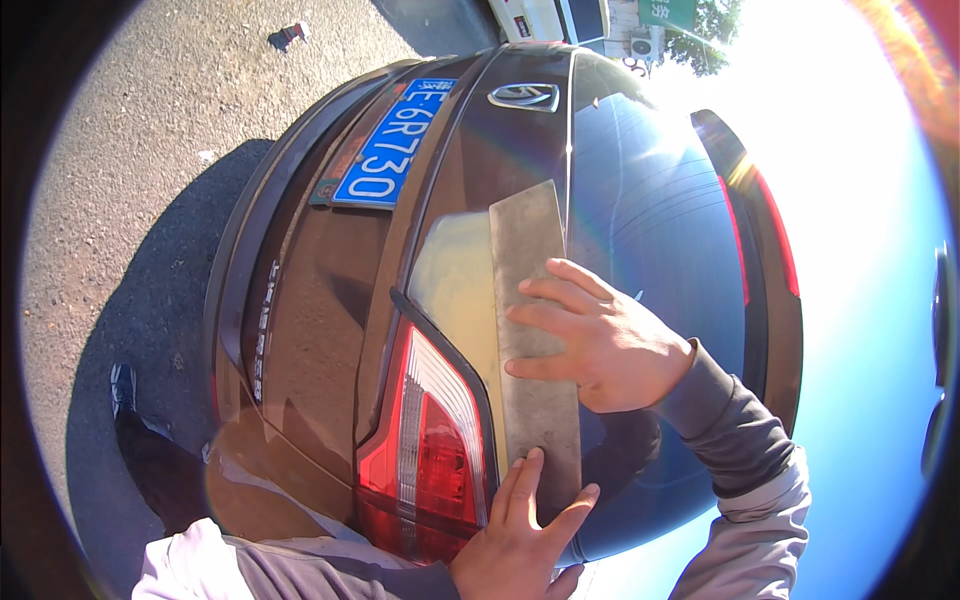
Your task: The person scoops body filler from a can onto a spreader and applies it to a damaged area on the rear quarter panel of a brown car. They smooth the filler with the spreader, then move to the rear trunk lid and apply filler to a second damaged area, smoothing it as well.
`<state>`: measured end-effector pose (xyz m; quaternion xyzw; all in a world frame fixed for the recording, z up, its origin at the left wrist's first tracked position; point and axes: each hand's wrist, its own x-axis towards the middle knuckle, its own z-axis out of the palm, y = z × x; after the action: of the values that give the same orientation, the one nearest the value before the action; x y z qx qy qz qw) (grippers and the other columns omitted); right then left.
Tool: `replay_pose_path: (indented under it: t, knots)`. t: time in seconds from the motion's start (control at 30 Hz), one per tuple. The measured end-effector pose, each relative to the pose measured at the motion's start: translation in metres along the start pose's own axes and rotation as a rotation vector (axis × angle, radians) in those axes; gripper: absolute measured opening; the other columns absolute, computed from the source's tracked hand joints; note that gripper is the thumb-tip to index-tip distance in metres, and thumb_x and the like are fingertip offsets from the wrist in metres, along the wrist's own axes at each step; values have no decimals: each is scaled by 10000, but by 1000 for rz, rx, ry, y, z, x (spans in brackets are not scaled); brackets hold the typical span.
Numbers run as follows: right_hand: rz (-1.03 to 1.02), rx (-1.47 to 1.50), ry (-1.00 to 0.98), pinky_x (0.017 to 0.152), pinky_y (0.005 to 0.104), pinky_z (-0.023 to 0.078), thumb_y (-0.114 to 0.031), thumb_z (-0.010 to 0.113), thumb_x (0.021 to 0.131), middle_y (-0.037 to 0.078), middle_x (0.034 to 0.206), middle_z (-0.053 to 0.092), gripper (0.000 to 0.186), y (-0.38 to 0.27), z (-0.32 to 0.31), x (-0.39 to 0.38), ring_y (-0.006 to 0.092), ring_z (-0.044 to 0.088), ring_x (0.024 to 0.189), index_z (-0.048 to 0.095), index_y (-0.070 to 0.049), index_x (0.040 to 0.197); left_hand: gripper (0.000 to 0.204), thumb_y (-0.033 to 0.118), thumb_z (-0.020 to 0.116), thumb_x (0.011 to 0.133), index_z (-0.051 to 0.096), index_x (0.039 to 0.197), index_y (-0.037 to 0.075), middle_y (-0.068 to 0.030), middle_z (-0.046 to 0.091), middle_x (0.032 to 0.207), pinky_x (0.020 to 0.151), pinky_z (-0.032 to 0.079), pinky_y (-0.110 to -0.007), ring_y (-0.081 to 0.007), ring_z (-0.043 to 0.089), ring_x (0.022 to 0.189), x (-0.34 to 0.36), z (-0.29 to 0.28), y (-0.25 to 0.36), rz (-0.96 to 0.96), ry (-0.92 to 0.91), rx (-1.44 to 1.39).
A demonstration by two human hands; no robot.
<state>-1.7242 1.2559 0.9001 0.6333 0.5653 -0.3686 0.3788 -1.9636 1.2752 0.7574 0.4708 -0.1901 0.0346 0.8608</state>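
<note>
A long, flat, grey-brown strip (540, 425) that looks like sandpaper lies against the brown car's rear (320, 260). It partly covers a pale yellow patch of filler (455, 270) beside the red-and-clear tail light (440, 460). Across the strip's middle, my right hand (600, 340) is pressed down with its fingers spread flat. At the strip's lower end rests my left hand (520, 535), fingers stretched out and thumb apart, touching the surface. What lies under the strip is hidden.
Next to the strip is the dark rear window (650, 230). A blue licence plate (392, 150) and a chrome badge (523, 96) sit farther along the car. Asphalt (150, 170) lies at left, with a shoe (122, 388) at its lower part. A white vehicle (535, 18) stands beyond.
</note>
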Motion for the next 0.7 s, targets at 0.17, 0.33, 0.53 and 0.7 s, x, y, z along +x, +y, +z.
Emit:
replay_pose_path:
  t: [0.17, 0.33, 0.53, 0.7]
  knots:
    - [31, 28, 20, 1231, 598, 279, -91, 689, 575, 156, 1379, 580, 664, 0, 5, -3, 383, 463, 1396, 777, -238, 1217, 839, 242, 809, 802, 438, 1536, 76, -466, 138, 1553, 1214, 262, -618, -644, 187, 1461, 2, 2, 1, -7, -12, 21]
    - [96, 8, 34, 1223, 598, 293, -82, 694, 552, 155, 1379, 577, 652, -6, 3, -23, 382, 465, 1395, 788, -217, 1183, 835, 250, 787, 809, 431, 1541, 67, -468, 115, 1561, 1212, 262, -624, -653, 173, 1461, 6, 9, 8, -10, -44, 3]
    - [168, -30, -17, 1214, 608, 302, -99, 708, 522, 157, 1381, 574, 660, -19, -21, -47, 394, 472, 1388, 789, -209, 1167, 815, 253, 761, 825, 428, 1547, 77, -467, 96, 1574, 1214, 267, -617, -657, 175, 1461, 10, 18, 18, 39, -83, -71]
    - [122, -41, 42, 1216, 612, 295, -105, 708, 513, 163, 1372, 577, 672, -21, -26, -37, 403, 473, 1384, 783, -208, 1172, 832, 238, 778, 823, 413, 1559, 107, -438, 110, 1589, 1210, 287, -609, -632, 207, 1466, 1, 12, 15, 70, -13, -68]
